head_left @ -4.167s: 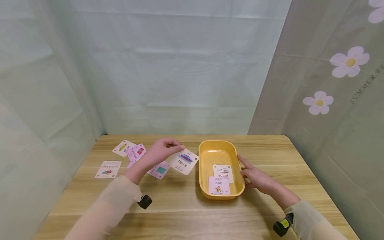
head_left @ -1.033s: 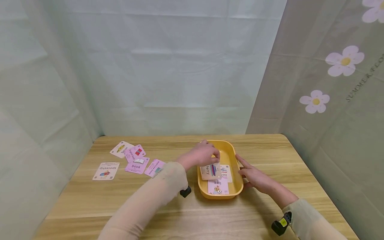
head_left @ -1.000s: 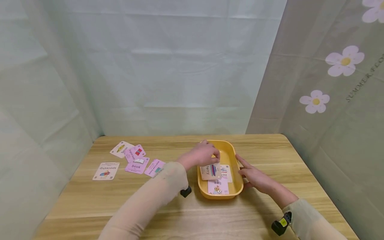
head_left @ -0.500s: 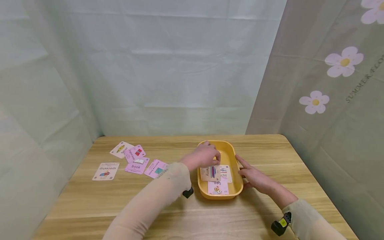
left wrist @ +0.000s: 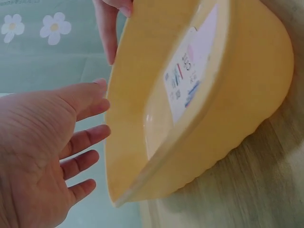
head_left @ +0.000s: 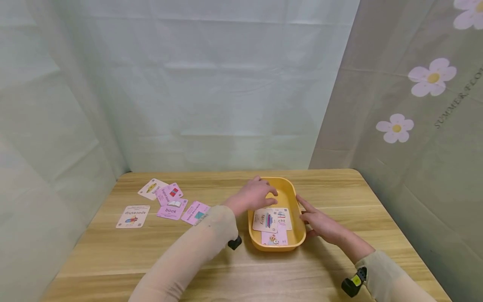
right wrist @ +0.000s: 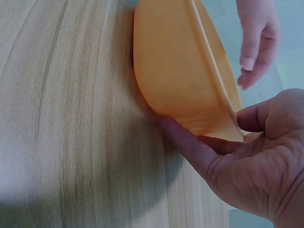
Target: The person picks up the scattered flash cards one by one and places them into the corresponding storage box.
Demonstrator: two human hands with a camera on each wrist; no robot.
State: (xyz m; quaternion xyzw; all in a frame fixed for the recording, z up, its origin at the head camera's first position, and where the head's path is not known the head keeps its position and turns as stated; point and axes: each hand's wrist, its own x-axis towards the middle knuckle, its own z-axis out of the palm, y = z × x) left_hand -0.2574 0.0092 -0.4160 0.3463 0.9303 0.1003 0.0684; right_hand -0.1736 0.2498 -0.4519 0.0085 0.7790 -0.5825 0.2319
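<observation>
My left hand (head_left: 253,195) is over the far left part of the yellow tray (head_left: 278,248), fingers spread and holding nothing. Just below its fingertips, the ferry card (head_left: 260,219) lies in the tray, overlapping the yacht card (head_left: 286,214) and the pink bee card (head_left: 273,240). In the left wrist view the tray's near wall (left wrist: 218,128) hides part of these cards. My right hand (head_left: 323,222) rests against the tray's right side, its index finger stretched along the outer wall. From the right wrist, the thumb (right wrist: 190,142) touches low on that wall, with other fingertips at the rim.
On the left of the wooden table (head_left: 294,277) lie more cards: spaceship (head_left: 133,216), boat (head_left: 151,188), English book (head_left: 168,193), book (head_left: 172,209) and exercise book (head_left: 196,212), the last partly behind my left sleeve. Pale curtains (head_left: 226,92) stand behind and at both sides.
My left hand carried the ferry card rightward from the table into the tray, lowered it, and has now released it with fingers spreading. The right hand stays at the tray's side.
</observation>
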